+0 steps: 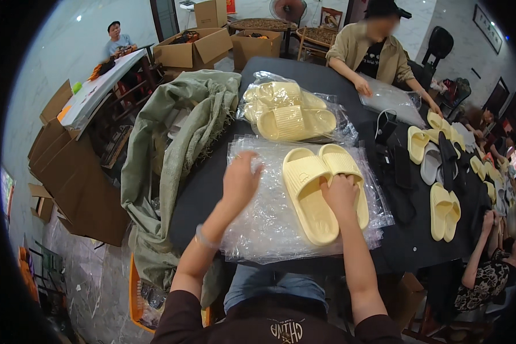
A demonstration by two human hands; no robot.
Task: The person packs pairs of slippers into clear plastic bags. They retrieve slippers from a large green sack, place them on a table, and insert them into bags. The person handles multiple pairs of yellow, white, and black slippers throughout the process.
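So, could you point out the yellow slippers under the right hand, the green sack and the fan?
Yellow slippers (pixel 315 215): head view, on the left one's footbed.
Green sack (pixel 140 136): head view, on the cloth of its left side.
Fan (pixel 288 9): head view, on its round front.

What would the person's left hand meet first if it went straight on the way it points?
Probably the bagged yellow slippers farther up the table. The left hand appears above the clear plastic sheets, but its height is unclear, so it might pass over the slippers.
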